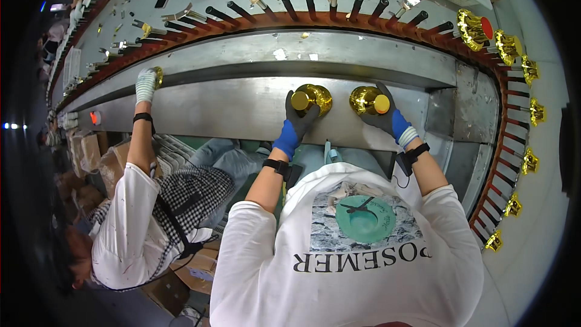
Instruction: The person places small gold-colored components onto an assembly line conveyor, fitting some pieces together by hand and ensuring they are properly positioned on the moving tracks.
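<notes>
Captured in fisheye; ringed in black, heaviest at nine and three o'clock. Bowed toward rim, notably along red-brown belt (324,21), from ten round to four o'clock. Lit brightly and coolly at centre, apparently from overhead. Streaked with soft sheen along steel trough (230,106); shaded in a darker band beneath ledge (363,47), toward twelve. Flecked with hard glints on gold pieces (316,94) (mirror-like, broken into bright and dark patches), between twelve and two. Washed pale on white shirt (254,284) at six; greyed outward on white panel (544,163) at three. Dimmed and softened around cartons (91,152) at nine; pricked farther out by small white lights (13,126). Crisp toward centre.
</notes>
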A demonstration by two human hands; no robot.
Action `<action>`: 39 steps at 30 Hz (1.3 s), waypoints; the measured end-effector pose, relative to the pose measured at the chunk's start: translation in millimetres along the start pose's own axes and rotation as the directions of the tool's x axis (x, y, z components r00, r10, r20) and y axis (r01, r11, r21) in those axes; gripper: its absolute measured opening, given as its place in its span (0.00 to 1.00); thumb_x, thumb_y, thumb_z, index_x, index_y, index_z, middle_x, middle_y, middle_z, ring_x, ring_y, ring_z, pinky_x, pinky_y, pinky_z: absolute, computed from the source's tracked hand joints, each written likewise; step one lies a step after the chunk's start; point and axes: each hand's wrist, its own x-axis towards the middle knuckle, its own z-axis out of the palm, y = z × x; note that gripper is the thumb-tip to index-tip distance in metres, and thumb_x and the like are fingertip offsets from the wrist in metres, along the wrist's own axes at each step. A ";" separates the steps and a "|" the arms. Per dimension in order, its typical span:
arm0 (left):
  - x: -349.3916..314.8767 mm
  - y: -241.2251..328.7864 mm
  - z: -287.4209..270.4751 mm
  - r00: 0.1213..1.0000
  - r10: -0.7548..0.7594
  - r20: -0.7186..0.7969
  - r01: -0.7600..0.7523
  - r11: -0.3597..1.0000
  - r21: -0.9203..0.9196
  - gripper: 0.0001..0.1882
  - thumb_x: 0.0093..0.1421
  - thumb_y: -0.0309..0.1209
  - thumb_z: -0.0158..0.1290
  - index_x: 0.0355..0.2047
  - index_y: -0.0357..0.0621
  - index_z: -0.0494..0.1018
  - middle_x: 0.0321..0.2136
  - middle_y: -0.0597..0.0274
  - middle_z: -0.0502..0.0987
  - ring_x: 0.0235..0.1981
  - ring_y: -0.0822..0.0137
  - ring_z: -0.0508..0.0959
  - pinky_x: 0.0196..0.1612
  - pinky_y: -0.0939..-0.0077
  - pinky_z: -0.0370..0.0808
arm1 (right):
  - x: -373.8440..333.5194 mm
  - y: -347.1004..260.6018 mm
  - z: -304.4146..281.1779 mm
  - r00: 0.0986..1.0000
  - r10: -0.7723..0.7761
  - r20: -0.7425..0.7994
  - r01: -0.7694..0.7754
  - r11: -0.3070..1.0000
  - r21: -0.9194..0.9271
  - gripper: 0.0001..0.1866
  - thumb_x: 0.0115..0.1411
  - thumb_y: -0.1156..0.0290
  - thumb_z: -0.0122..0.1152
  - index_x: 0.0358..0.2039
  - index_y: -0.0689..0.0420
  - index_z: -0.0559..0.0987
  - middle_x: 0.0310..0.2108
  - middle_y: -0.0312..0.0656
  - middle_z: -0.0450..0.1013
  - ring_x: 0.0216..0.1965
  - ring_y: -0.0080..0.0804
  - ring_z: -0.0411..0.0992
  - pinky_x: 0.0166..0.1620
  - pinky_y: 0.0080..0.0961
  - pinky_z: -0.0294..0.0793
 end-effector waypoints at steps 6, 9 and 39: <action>-0.3 5.1 -24.5 0.998 -0.038 0.058 0.041 0.998 -0.048 0.59 0.64 0.40 0.71 0.79 0.35 0.40 0.68 0.46 0.68 0.66 0.57 0.72 0.69 0.62 0.72 | 31.8 -9.0 75.1 0.993 -0.105 0.053 0.109 0.992 -0.071 0.65 0.45 0.60 0.89 0.77 0.63 0.56 0.65 0.53 0.72 0.61 0.41 0.75 0.65 0.37 0.77; -0.2 0.1 -49.6 0.998 -0.055 -0.033 0.050 0.988 -0.149 0.37 0.69 0.39 0.66 0.72 0.44 0.60 0.58 0.58 0.76 0.56 0.66 0.79 0.57 0.68 0.80 | 48.1 -63.7 120.0 0.978 -0.175 0.118 0.200 0.947 -0.253 0.64 0.41 0.55 0.90 0.73 0.64 0.61 0.60 0.56 0.74 0.58 0.50 0.76 0.63 0.42 0.78; -20.6 117.9 -160.4 0.952 0.305 0.023 -0.303 0.933 0.195 0.20 0.72 0.25 0.59 0.63 0.34 0.74 0.44 0.59 0.81 0.41 0.72 0.80 0.49 0.72 0.81 | 35.2 -259.0 102.2 0.632 -0.764 0.128 0.641 0.423 -0.640 0.25 0.63 0.70 0.72 0.61 0.56 0.81 0.59 0.52 0.80 0.61 0.54 0.76 0.64 0.47 0.75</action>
